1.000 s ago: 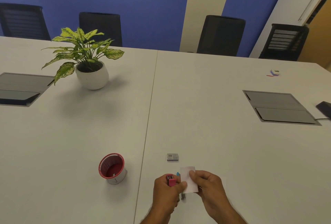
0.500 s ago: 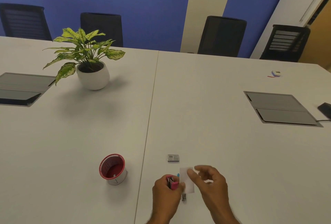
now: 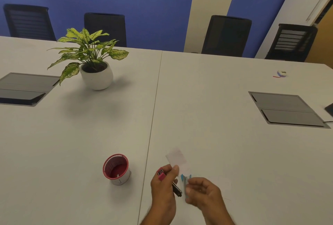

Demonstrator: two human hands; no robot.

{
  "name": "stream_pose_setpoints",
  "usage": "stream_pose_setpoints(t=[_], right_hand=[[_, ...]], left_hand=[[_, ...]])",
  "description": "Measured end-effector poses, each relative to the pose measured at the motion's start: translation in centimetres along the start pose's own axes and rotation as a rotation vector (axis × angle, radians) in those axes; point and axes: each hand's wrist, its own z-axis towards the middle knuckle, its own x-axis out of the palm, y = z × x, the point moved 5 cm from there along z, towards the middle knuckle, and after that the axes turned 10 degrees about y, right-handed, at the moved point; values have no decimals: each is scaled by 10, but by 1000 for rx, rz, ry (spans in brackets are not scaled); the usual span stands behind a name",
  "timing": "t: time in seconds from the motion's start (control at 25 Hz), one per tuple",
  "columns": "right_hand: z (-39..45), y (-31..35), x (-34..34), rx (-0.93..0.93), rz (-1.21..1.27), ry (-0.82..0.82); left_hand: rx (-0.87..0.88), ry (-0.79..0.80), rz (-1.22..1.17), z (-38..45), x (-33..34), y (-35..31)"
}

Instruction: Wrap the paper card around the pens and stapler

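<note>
White paper slip (image 3: 177,158), blurred, pinched at its lower end under the thumb of the left hand (image 3: 164,187), standing up and tilting away over the near edge of the surface (image 3: 216,116). Left grip closed round two things at once: the slip and a pink-capped stapler-like tool (image 3: 161,175), pink end poking out above the fist, dark metal end (image 3: 177,189) jutting out below toward the right hand. Right hand (image 3: 203,191) just beside it, fingers curled, right grip closed on a small blue-and-silver piece (image 3: 185,183) held upright between thumb and fingers; too blurred to tell exactly what it is. Both wrists coming up from the near edge, hands close together, barely apart, just right of the seam down the middle of the surface. Left of the seam, near the left hand, a red-rimmed white cup (image 3: 117,170) standing upright, red inside, with only a small pale scrap visible at the bottom. Farther off toward the far left, a potted plant (image 3: 93,61) in a round white pot. Grey flap panels (image 3: 286,109) set into the surface at the right and left edges, and a small blue-and-white object (image 3: 280,74) near the far right corner.
</note>
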Motion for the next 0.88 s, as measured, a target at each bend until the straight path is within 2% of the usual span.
stream_pose_setpoints(t=[0.08, 0.28, 0.56, 0.8, 0.88], right_hand=[[1, -5, 8, 4, -109, 98], [7, 3, 20, -98, -351, 133], [2, 14, 19, -88, -320, 215], [4, 3, 5, 0, -337, 215], [0, -1, -1, 53, -270, 223]], left_hand=[[-16, 28, -28, -1, 2, 1], [-32, 95, -88, -8, 9, 4], [49, 48, -114, -6, 8, -2], [159, -32, -107, 1, -1, -18], [178, -51, -87, 6, -8, -27]])
